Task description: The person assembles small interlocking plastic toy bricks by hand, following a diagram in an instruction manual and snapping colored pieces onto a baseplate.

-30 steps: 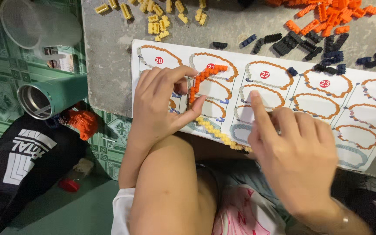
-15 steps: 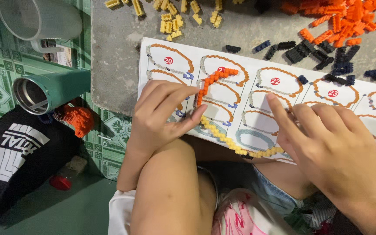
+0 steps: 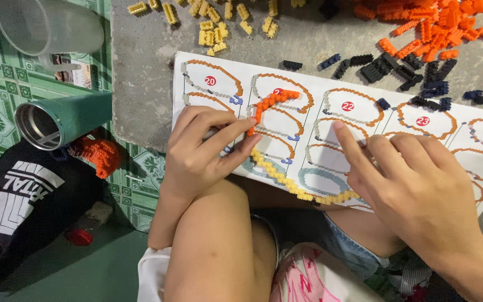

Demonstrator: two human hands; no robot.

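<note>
A white instruction sheet [image 3: 359, 120] with printed curved-strip diagrams lies on a grey slab. My left hand [image 3: 205, 151] rests on its left part, fingers pinching the lower end of a curved orange brick strip [image 3: 272, 102] that lies on the sheet. A curved yellow brick strip [image 3: 294, 187] lies along the sheet's near edge. My right hand [image 3: 415, 187] lies flat on the sheet's right part, index finger pointing at a diagram, holding nothing. My bare knee sits under the hands.
Loose yellow bricks [image 3: 219, 22], orange bricks [image 3: 437, 25] and dark bricks [image 3: 403, 70] lie on the slab [image 3: 141, 72] beyond the sheet. At left are a clear plastic cup [image 3: 46, 25], a green metal tumbler [image 3: 62, 120] on its side, a small orange brick model [image 3: 99, 156] and a black bag [image 3: 18, 207].
The view has shifted slightly. My right hand has slid left along the sheet, its index finger now pointing farther up. My left hand stays on the orange strip.
</note>
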